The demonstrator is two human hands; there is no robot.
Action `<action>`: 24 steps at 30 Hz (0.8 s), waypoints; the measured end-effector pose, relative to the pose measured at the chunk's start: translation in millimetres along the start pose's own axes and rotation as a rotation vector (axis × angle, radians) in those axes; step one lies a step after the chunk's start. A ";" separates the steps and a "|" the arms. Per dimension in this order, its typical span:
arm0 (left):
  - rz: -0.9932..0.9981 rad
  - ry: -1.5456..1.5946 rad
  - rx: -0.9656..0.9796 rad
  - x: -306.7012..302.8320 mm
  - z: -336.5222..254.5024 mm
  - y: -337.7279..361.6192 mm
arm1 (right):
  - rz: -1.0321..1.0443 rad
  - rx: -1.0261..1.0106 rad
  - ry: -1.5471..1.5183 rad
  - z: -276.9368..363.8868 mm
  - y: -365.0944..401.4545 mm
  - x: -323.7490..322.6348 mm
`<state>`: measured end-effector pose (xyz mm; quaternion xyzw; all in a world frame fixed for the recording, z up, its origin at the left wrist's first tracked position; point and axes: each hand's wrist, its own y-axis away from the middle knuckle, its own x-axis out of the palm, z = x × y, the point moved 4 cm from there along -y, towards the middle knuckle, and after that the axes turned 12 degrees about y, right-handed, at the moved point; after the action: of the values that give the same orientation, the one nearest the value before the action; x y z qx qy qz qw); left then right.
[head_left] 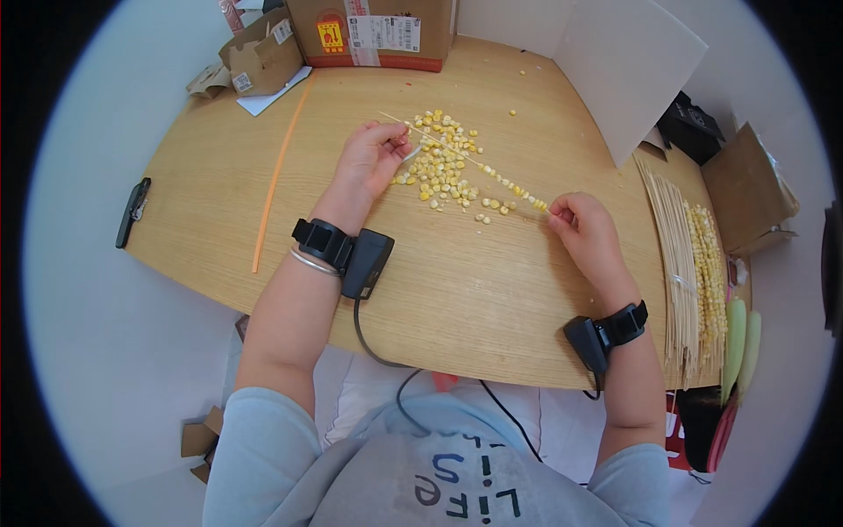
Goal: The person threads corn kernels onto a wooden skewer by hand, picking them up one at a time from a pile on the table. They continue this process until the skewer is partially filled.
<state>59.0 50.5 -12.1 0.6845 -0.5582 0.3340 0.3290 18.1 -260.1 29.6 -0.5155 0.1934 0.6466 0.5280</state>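
Note:
A thin wooden skewer [452,147] slants across the table between my two hands. Yellow and white corn kernels [514,186] are threaded along its right-hand part, while the upper left part is bare wood. The fingers of my left hand [373,156] are closed in a pinch at the bare part, whose tip sticks out past them. My right hand [584,233] pinches the lower right end, beside the last kernels. Beneath the skewer and next to my left fingers lies a pile of loose corn kernels [443,180], with a few strays around it.
To the right lie a bundle of bare skewers [672,263], a row of kernel-filled skewers [706,272] and corn cobs [736,338]. An orange strip [283,171] and a black stapler-like object [133,213] are at left. Cardboard boxes [378,39] stand at the back; a white panel [623,75] stands back right.

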 end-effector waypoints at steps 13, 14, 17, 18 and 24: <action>0.019 -0.005 -0.025 0.0 1.4 -0.6 | -0.016 -0.006 0.034 2.7 -0.1 -2.8; 0.041 -0.011 -0.043 3.2 1.9 0.8 | -0.016 -0.006 0.034 3.1 0.4 -2.2; 0.046 -0.009 -0.053 10.4 7.0 7.0 | -0.043 -0.075 0.007 8.1 1.4 -1.7; 0.045 -0.008 -0.054 11.3 7.6 7.7 | -0.042 -0.077 0.006 8.7 1.1 -1.8; 0.054 -0.005 -0.043 14.7 11.9 9.9 | 0.004 -0.026 0.010 8.1 0.8 -0.6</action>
<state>52.6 31.1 -5.9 0.6626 -0.5845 0.3291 0.3332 13.6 -254.3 33.1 -0.5250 0.1887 0.6474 0.5192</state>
